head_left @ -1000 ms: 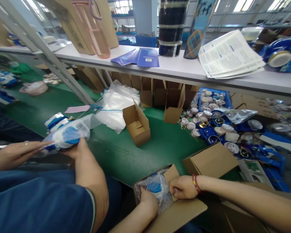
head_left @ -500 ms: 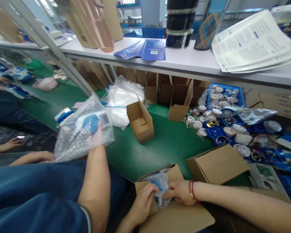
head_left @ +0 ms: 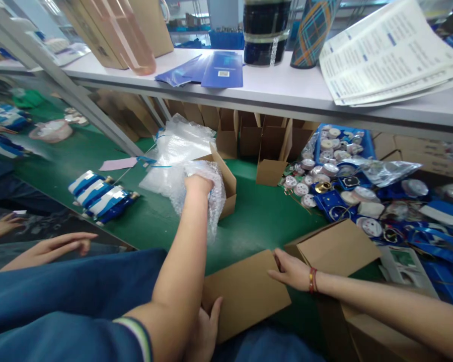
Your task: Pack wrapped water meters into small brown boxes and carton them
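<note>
A brown cardboard box (head_left: 249, 291) with its lid folded down lies at the table's front edge. My left hand (head_left: 208, 324) grips its near left side, thumb on top and the other fingers hidden below. At the far right corner of the box, my right hand (head_left: 292, 270), with a red bracelet at the wrist, holds the edge between thumb and fingers. The bubble-wrapped part is out of sight under the lid. Just right of my right hand sits another closed cardboard box (head_left: 340, 249).
On the left, a co-worker's hand (head_left: 199, 185) pushes a bubble-wrap bag (head_left: 215, 211) into an open small box (head_left: 229, 176). Blue-and-white packs (head_left: 101, 196) lie near that co-worker. Loose parts and a blue bin (head_left: 368, 143) crowd the right, below a shelf (head_left: 268, 90).
My box's lid has come down over the bubble-wrapped part, and my hands have moved onto the box's outside. The co-worker's bubble-wrap bag has moved right into the small box.
</note>
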Tool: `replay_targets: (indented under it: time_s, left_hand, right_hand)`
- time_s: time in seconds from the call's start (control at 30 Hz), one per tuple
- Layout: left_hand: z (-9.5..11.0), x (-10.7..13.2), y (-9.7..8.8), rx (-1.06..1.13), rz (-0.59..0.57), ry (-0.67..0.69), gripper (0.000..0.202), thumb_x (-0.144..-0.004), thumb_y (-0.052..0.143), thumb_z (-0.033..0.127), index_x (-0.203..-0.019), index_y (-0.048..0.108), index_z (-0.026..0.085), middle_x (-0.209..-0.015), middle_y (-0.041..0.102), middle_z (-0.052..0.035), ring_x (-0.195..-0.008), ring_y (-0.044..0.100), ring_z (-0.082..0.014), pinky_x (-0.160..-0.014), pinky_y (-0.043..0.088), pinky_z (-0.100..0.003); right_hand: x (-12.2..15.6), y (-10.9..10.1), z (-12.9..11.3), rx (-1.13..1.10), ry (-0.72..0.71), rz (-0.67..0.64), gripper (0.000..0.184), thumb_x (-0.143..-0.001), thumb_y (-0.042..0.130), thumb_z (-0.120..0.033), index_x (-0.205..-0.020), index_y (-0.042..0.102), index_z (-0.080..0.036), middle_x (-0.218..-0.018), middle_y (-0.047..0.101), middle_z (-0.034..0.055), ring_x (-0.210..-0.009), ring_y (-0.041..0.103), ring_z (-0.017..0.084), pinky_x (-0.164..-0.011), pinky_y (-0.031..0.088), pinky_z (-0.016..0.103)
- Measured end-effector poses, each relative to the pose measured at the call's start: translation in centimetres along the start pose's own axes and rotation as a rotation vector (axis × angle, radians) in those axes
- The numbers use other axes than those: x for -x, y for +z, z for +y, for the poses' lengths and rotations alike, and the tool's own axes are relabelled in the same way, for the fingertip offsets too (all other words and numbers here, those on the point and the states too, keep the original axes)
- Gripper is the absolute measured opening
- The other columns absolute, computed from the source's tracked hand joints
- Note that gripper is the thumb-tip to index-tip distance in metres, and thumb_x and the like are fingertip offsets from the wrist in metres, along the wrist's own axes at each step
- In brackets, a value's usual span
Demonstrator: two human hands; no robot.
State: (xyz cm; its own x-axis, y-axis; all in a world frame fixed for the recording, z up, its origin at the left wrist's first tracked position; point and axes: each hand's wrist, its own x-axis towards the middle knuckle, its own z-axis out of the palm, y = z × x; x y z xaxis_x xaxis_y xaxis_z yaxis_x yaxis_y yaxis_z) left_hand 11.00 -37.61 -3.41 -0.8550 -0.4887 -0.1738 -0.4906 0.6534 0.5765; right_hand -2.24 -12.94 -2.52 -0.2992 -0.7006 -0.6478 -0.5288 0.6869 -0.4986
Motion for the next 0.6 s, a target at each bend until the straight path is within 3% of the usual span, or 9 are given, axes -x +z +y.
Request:
replay_targets:
  time_s: [0.03,0.1,0.17,0.23,0.33,0.4,0.5,0.6]
  left_hand:
    - [0.4,2.4,1.4,-0.009,-0.013,0.002,0.038,-0.085,0.041,0.039,-0.117,0.053,0.023,-0.119,0.056,-0.0023,-0.123,0.038,-0.0252,-0.101,0.030,-0.046]
    - [0.9,6.6,4.3,-0.021,-0.049,0.006,0.035,-0.082,0.046,0.034,-0.115,0.055,0.024,-0.120,0.056,-0.0045,-0.119,0.043,-0.0264,-0.100,0.031,-0.048]
    - [0.8,9.4,6.7,-0.052,-0.086,0.016,0.035,-0.085,0.041,0.030,-0.118,0.052,0.022,-0.122,0.055,-0.0055,-0.115,0.047,-0.0248,-0.103,0.024,-0.052]
    - [0.4,10.4,7.8,-0.065,-0.140,0.024,0.034,-0.089,0.036,0.030,-0.117,0.052,0.022,-0.117,0.058,-0.0044,-0.110,0.050,-0.0214,-0.103,0.024,-0.051]
    - [0.2,10.2,7.1,-0.054,-0.192,0.037,0.031,-0.090,0.034,0.034,-0.109,0.056,0.023,-0.104,0.061,-0.0036,-0.097,0.055,-0.0188,-0.088,0.040,-0.040]
    - [0.3,10.1,6.0,-0.068,-0.181,0.041,0.030,-0.089,0.034,0.035,-0.105,0.058,0.025,-0.098,0.060,-0.0037,-0.087,0.056,-0.0174,-0.074,0.044,-0.033]
    - [0.3,10.1,5.5,-0.120,-0.158,0.047,0.029,-0.089,0.034,0.034,-0.100,0.060,0.026,-0.092,0.057,-0.0041,-0.081,0.055,-0.0162,-0.072,0.045,-0.030]
    - [-0.2,10.3,6.9,-0.204,-0.132,0.083,0.031,-0.089,0.034,0.028,-0.106,0.058,0.022,-0.108,0.056,-0.0088,-0.099,0.053,-0.0213,-0.082,0.044,-0.034]
  right_hand:
    - [-0.6,0.9,0.0,0.094,-0.024,0.144,0.050,-0.076,0.053,-0.034,-0.118,0.041,-0.011,-0.113,0.052,0.0174,-0.106,0.050,0.027,-0.089,0.042,0.043]
    - [-1.7,2.4,0.1,0.254,-0.202,0.236,0.055,-0.078,0.051,-0.030,-0.128,0.033,-0.013,-0.130,0.040,0.0187,-0.123,0.034,0.030,-0.099,0.032,0.048]
    - [-2.6,3.1,0.2,0.329,-0.381,0.168,0.052,-0.083,0.043,-0.029,-0.131,0.030,-0.016,-0.135,0.037,0.0146,-0.128,0.026,0.027,-0.105,0.020,0.050]
    - [-2.7,2.8,0.0,0.337,-0.430,0.086,0.048,-0.085,0.039,-0.033,-0.129,0.035,-0.014,-0.127,0.046,0.0141,-0.125,0.032,0.027,-0.106,0.018,0.050]
    - [-1.5,1.3,-1.3,0.287,-0.420,0.032,0.054,-0.078,0.050,-0.041,-0.122,0.042,-0.012,-0.118,0.052,0.0150,-0.113,0.044,0.027,-0.097,0.032,0.045]
    - [-0.5,0.3,-2.3,0.257,-0.425,0.029,0.053,-0.075,0.054,-0.042,-0.120,0.045,-0.015,-0.117,0.051,0.0137,-0.109,0.045,0.026,-0.090,0.038,0.041]
    - [-0.2,-0.5,-2.7,0.238,-0.409,0.018,0.052,-0.078,0.049,-0.042,-0.123,0.043,-0.018,-0.122,0.049,0.0127,-0.115,0.041,0.026,-0.094,0.033,0.044]
    - [-1.2,0.0,-1.5,0.226,-0.390,-0.050,0.059,-0.082,0.042,-0.042,-0.134,0.029,-0.017,-0.136,0.038,0.0131,-0.129,0.026,0.028,-0.104,0.019,0.052]
